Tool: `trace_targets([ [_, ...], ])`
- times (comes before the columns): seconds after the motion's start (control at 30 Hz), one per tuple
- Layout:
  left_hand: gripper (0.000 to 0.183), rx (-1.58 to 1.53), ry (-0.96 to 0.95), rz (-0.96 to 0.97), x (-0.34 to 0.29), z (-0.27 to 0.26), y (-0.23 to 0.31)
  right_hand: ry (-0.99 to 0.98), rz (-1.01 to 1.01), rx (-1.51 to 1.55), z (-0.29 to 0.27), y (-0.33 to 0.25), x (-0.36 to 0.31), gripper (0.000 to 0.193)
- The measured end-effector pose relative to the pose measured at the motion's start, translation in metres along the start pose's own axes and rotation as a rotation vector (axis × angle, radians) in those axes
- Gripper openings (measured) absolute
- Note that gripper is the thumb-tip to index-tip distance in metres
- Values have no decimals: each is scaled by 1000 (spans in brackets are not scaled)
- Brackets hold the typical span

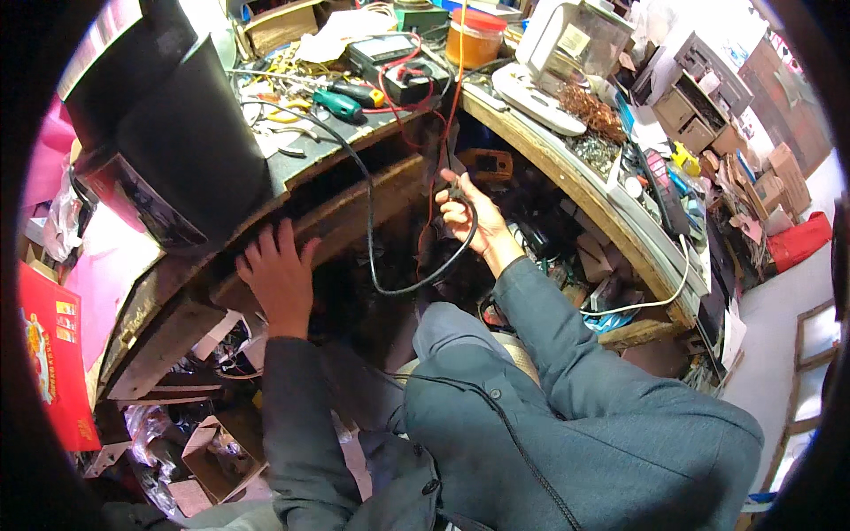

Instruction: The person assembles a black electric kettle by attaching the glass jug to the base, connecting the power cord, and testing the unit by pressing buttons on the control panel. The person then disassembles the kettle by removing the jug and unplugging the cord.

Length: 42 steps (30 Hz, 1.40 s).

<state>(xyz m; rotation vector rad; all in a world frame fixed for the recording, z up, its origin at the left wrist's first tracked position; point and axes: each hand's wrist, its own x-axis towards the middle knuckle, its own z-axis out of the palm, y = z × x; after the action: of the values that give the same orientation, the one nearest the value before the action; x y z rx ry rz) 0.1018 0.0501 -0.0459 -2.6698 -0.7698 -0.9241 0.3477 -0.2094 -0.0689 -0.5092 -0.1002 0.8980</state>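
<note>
A black cable (370,232) runs from the left bench, sags in a loop over the dark gap and rises to my right hand (475,219). That hand is closed on the cable close to one end; a dark piece, perhaps a plug, shows at the fingertips, too small to make out. My left hand (282,281) has its fingers spread against the wooden front edge of the left bench (305,168), holding nothing. Thin red and orange wires (455,97) hang down just behind my right hand.
Left bench: green-handled screwdriver (338,105), pliers (292,133), black meter-like box (398,66), orange jar (475,37), tall black panel (164,124). The right bench bears a white appliance (567,44) and copper wire (591,113). Beneath it lie an orange multimeter (487,165) and jumbled parts.
</note>
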Motion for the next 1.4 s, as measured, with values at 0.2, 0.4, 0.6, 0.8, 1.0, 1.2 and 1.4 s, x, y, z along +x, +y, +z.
trace_targets([
  [0.2,57,-14,-78,-20,14,5,-10,-103,96,96,-48,27,8,27],
  [0.4,71,-96,-173,34,11,-13,-17,48,33,111,-34,28,-4,19],
  [0.6,83,-117,-194,46,7,-14,-20,527,-245,212,-65,41,50,9],
  [0.8,93,-164,-251,48,7,-14,-25,518,-166,-56,-23,51,93,20],
  [1.0,94,-200,-231,68,11,-18,-18,460,-138,-753,-41,25,85,30],
  [1.2,95,-175,-233,45,9,-16,-19,290,-188,-1233,-14,22,82,69],
  [1.4,96,-155,-225,65,10,-16,-18,459,-630,-1238,-24,42,93,76],
])
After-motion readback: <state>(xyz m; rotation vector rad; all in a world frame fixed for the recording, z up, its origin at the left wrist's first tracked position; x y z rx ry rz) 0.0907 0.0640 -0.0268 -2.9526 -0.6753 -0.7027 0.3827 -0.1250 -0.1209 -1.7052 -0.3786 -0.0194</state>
